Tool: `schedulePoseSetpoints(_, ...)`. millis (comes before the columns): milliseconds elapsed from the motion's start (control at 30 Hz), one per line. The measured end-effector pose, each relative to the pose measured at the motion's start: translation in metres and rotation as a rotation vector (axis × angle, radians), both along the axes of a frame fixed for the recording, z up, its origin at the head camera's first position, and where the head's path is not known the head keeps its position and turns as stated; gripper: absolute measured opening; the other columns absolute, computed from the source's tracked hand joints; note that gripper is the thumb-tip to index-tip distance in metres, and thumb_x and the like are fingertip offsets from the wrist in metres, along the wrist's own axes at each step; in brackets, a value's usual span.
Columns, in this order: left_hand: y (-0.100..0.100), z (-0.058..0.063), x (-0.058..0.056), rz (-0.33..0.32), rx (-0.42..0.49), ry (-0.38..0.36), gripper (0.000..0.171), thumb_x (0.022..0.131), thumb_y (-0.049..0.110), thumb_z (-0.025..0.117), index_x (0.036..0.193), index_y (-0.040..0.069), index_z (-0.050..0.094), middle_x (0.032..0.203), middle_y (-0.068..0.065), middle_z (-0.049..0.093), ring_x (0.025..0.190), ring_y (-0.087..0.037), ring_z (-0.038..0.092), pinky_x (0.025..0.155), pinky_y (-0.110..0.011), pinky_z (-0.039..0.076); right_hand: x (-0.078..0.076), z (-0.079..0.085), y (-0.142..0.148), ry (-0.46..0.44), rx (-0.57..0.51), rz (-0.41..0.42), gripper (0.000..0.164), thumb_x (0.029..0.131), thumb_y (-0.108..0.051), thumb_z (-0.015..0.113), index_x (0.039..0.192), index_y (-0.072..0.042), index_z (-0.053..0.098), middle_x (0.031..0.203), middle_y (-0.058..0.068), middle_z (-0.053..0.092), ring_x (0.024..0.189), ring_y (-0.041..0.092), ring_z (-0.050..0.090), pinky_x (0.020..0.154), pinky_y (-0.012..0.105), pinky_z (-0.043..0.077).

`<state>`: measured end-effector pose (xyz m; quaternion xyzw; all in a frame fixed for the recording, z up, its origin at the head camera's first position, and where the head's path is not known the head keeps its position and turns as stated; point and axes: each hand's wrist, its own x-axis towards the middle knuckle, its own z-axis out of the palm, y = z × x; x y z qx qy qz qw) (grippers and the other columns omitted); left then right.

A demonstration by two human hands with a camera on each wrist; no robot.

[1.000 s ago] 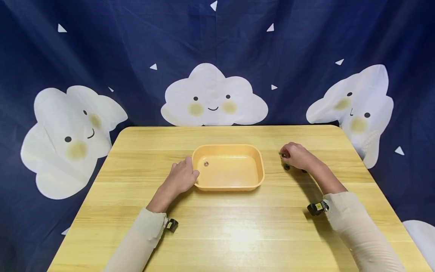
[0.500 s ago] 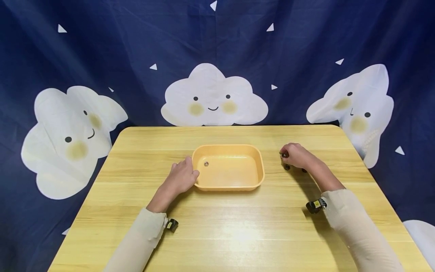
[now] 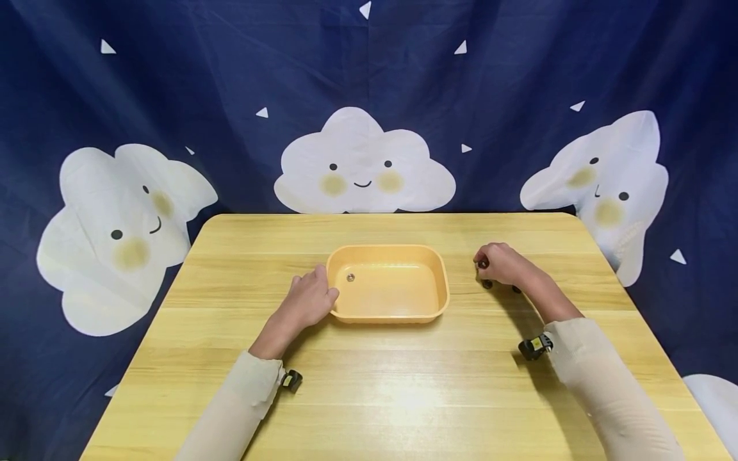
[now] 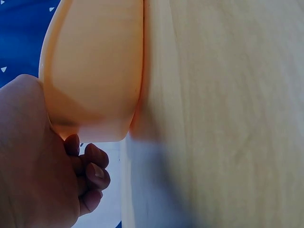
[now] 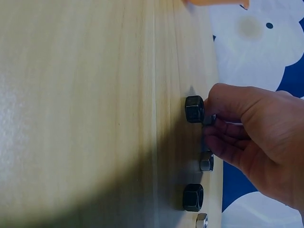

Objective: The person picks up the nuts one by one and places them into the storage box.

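Note:
A yellow-orange rectangular tray (image 3: 392, 319) lies near the middle of the table, with one small metal nut (image 3: 350, 278) inside at its left end. My left hand (image 3: 305, 298) grips the tray's left rim, thumb over the edge; the left wrist view shows the other fingers (image 4: 96, 173) curled at that end. Right of the tray, my right hand (image 3: 501, 264) is low over the table, its fingertips pinching a small metal nut (image 5: 209, 119) that they partly hide. Around it stand a black hex nut (image 5: 194, 109), a silver nut (image 5: 206, 161) and another black nut (image 5: 193, 197).
One more silver nut (image 5: 202, 221) shows at the bottom of the right wrist view. The wooden table (image 3: 398, 378) reaches back to a dark blue curtain (image 3: 230, 64) with white clouds. A small black camera (image 3: 535, 347) sits on the right wrist.
The right forearm has shifted slightly to the left and forward, while its fingers stay at the nuts. The left hand and the tray have not moved.

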<state>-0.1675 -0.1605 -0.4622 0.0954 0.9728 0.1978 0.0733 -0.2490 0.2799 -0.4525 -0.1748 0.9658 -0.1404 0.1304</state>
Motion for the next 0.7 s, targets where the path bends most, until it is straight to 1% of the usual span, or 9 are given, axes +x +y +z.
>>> schedulePoseSetpoints(500,-0.0007,-0.0008,-0.0007,-0.003,0.003,0.003,0.022,0.100,0.027,0.048,0.105,0.006,0.045,0.081,-0.007,0.050,0.078,-0.025,0.046,0.080,-0.039,0.029,-0.0001,-0.0003,-0.0003,0.005,-0.034,0.017,0.027,0.090,-0.011,0.072,0.113,0.001,0.073,0.101,0.014,0.074,0.093,0.027,0.069,0.081,0.043,0.056)
schedulePoseSetpoints(700,-0.0005,-0.0017,-0.0007,-0.003,0.009,0.010,0.022,0.100,0.027,0.049,0.104,0.006,0.045,0.080,-0.007,0.050,0.077,-0.025,0.047,0.080,-0.039,0.029,-0.0008,-0.0005,-0.0022,0.026,-0.037,0.018,0.023,0.089,-0.010,0.072,0.110,-0.001,0.074,0.099,0.012,0.073,0.091,0.024,0.068,0.082,0.043,0.056)
